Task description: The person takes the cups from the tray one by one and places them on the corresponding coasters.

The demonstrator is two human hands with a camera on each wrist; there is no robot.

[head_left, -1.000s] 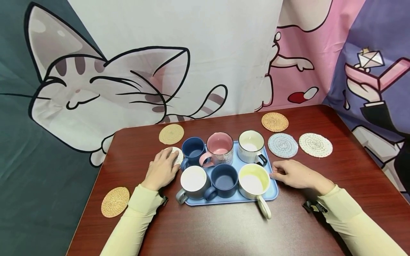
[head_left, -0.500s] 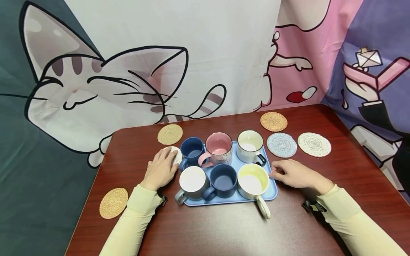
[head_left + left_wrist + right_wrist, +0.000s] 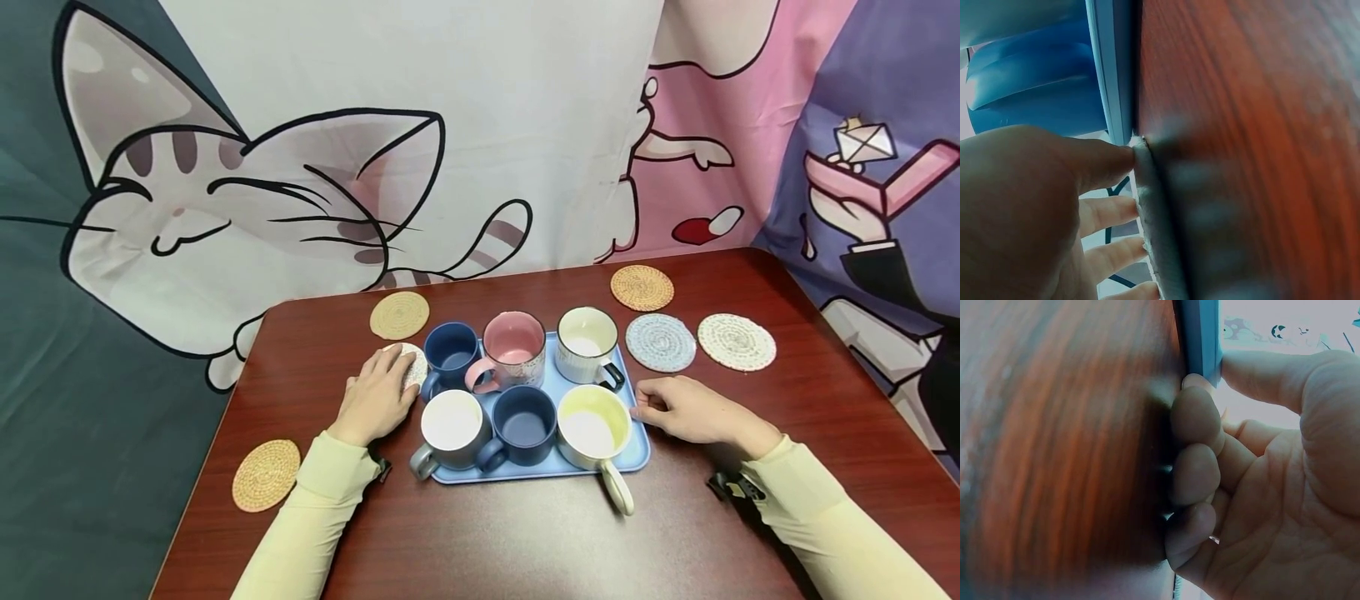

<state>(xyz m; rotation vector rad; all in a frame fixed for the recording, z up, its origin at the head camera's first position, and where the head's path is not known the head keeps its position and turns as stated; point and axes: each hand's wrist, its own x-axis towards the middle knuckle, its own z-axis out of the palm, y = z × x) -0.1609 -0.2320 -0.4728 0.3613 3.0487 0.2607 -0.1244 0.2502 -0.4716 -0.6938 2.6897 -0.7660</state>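
A light-blue tray [image 3: 551,358] stands mid-table with several mugs on it: a navy mug [image 3: 451,354], a pink mug [image 3: 516,343], a white mug with a black handle [image 3: 588,337], a grey mug with a white inside [image 3: 454,429], another dark-blue mug [image 3: 524,423] and a cream mug with a yellow inside [image 3: 594,425]. My left hand [image 3: 372,400] rests on a white round coaster [image 3: 415,367] left of the tray, fingers spread over its top. At the tray's right edge, my right hand [image 3: 692,408] pinches the rim between thumb and curled index finger; its other fingers curl against the table.
Woven coasters lie around the tray: tan [image 3: 399,315] at back left, yellow [image 3: 266,475] at front left, orange-tan [image 3: 642,287], light-blue [image 3: 661,342] and white speckled [image 3: 737,342] at right. A cartoon cloth [image 3: 570,125] hangs behind the brown table [image 3: 525,542].
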